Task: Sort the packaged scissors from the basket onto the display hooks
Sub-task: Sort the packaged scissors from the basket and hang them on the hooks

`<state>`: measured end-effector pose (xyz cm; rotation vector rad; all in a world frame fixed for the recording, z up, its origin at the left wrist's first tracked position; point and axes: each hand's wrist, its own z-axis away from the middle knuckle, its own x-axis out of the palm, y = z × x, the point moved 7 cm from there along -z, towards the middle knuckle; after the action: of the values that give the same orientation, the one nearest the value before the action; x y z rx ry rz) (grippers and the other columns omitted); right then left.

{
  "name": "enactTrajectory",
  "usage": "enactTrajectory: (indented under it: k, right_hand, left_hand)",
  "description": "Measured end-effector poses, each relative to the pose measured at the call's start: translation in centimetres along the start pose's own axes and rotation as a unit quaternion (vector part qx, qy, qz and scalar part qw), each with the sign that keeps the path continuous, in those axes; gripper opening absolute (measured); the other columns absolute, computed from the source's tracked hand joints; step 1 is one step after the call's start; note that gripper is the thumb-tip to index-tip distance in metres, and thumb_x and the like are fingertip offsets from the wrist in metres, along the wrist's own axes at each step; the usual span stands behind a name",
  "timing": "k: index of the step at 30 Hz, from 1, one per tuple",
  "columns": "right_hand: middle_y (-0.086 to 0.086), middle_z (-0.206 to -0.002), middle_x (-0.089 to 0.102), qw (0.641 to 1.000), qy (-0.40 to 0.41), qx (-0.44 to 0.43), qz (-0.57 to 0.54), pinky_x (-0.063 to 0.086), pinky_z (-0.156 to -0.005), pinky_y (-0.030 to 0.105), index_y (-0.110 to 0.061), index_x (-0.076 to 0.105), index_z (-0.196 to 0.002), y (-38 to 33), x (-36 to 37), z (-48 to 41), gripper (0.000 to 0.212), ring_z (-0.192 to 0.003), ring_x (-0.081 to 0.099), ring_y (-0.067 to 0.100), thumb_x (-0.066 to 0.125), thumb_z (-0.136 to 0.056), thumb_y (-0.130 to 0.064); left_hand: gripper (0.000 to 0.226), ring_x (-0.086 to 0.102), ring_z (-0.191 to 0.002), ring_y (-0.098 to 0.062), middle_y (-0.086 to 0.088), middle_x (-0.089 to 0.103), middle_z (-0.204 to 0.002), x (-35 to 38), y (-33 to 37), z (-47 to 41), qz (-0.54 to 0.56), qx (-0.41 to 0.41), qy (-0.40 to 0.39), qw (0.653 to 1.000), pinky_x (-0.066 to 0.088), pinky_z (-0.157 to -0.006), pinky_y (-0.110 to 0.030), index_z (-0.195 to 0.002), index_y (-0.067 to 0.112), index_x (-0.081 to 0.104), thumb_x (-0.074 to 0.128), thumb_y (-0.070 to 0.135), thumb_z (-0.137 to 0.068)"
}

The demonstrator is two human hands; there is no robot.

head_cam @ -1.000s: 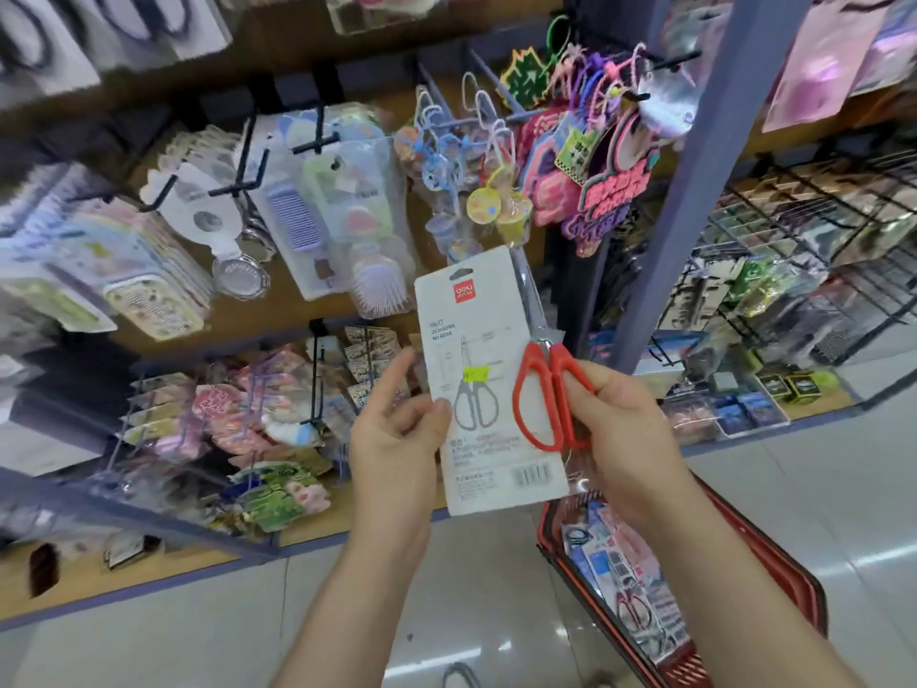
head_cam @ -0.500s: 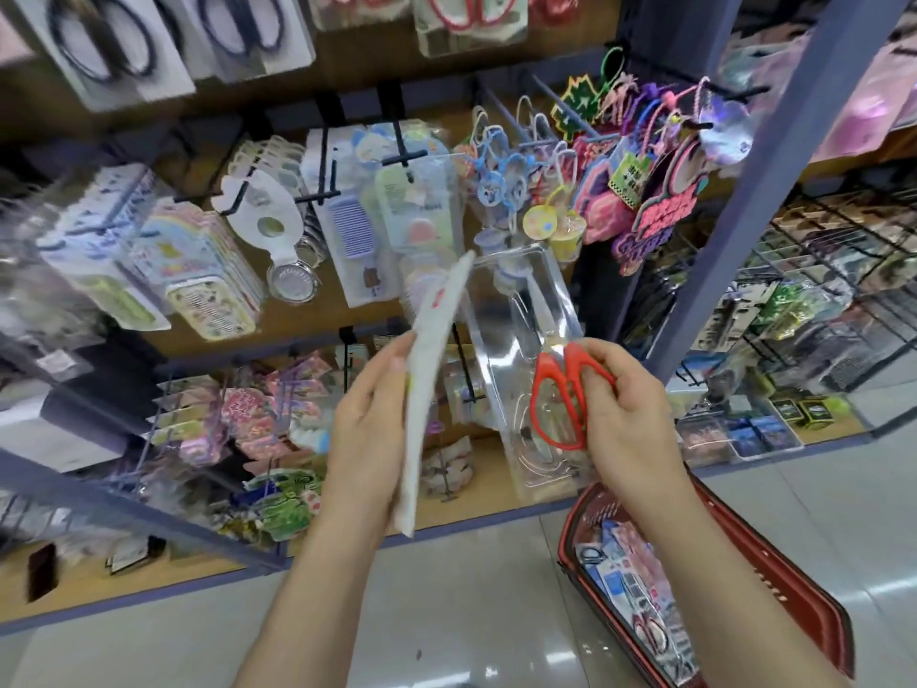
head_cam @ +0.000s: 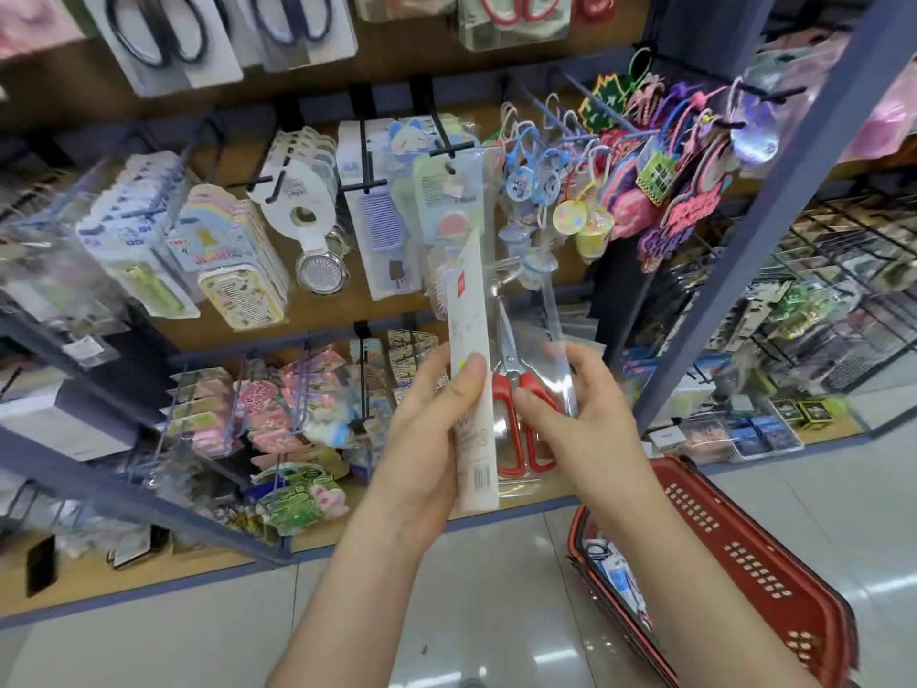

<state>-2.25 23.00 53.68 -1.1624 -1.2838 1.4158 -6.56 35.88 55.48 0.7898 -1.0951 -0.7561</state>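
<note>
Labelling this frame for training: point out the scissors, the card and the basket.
scissors (head_cam: 510,364): head view, blades at the pivot.
card (head_cam: 469,315): head view, upper white face.
basket (head_cam: 734,538): head view, slotted red side wall.

Bright, even shop light from overhead; we find shadows soft and faint. Glossy floor (head_cam: 471,613) throws back white streaks of light at lower right. Clear blister of scissors pack (head_cam: 526,340) catches glare; we read it as hazy, edges hard to trace. Hanging goods (head_cam: 59,270) at far left smeared by blur, top-row packs (head_cam: 173,37) soft too. Wide lens bows blue post (head_cam: 774,206) and shelf rails (head_cam: 124,494) toward edges — centre sharpest, we note.
</note>
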Motion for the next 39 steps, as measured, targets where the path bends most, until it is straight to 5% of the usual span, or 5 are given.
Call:
enactTrajectory:
  k: [4,13,17,36,39]
  right_hand:
    - [-0.004,-0.086,0.074,0.991,-0.009,0.048,-0.128,0.057,-0.057,0.029,-0.021,0.054,-0.11,-0.5,0.6,0.5,0.02,-0.074,0.071,0.016,0.066,-0.094,-0.015]
    - [0.003,-0.104,0.074,0.995,-0.034,0.027,-0.093,0.051,-0.079,0.043,-0.034,0.068,-0.104,-0.7,1.6,1.1,0.024,-0.091,0.067,0.02,0.044,-0.105,-0.03]
    - [-0.004,-0.09,0.077,0.989,-0.067,0.013,-0.132,0.053,-0.056,0.022,-0.027,0.061,-0.108,-1.3,2.3,1.5,0.016,-0.072,0.071,0.008,0.049,-0.102,-0.018]
    - [0.009,-0.098,0.078,0.99,-0.065,0.051,-0.112,0.062,-0.073,0.043,-0.006,0.065,-0.108,-1.3,2.3,1.0,0.014,-0.091,0.075,0.027,0.059,-0.096,-0.004]
    - [0.01,-0.102,0.077,0.986,-0.073,0.066,-0.134,0.061,-0.074,0.043,-0.007,0.065,-0.111,-0.8,1.8,0.8,0.018,-0.095,0.074,0.028,0.056,-0.096,-0.002]
  left_hand:
    - [0.043,0.071,-0.095,-0.014,0.007,0.072,-0.111,-1.0,-0.1,-0.1,-0.154,0.031,0.03,0.987,0.061,-0.078,-0.035,-0.131,0.031,0.052,0.063,0.014,-0.093]
    - [0.02,0.07,-0.092,-0.009,0.006,0.069,-0.11,-4.3,3.3,-1.0,-0.192,0.108,0.193,0.956,0.058,-0.067,-0.028,-0.112,0.025,0.053,0.062,0.02,-0.096]
    - [0.012,0.07,-0.09,-0.01,0.009,0.068,-0.106,-3.7,4.5,-1.4,-0.23,0.106,0.171,0.952,0.058,-0.059,-0.024,-0.103,0.029,0.053,0.062,0.025,-0.096]
    - [0.043,0.071,-0.093,-0.014,0.005,0.073,-0.103,-1.6,7.5,-0.5,-0.284,0.174,-0.016,0.943,0.057,-0.071,-0.032,-0.11,0.042,0.062,0.06,0.003,-0.092]
    - [0.028,0.065,-0.091,-0.007,0.016,0.069,-0.094,-1.6,9.5,-0.2,-0.444,0.241,-0.049,0.861,0.051,-0.075,-0.027,-0.09,0.044,0.069,0.052,0.022,-0.091]
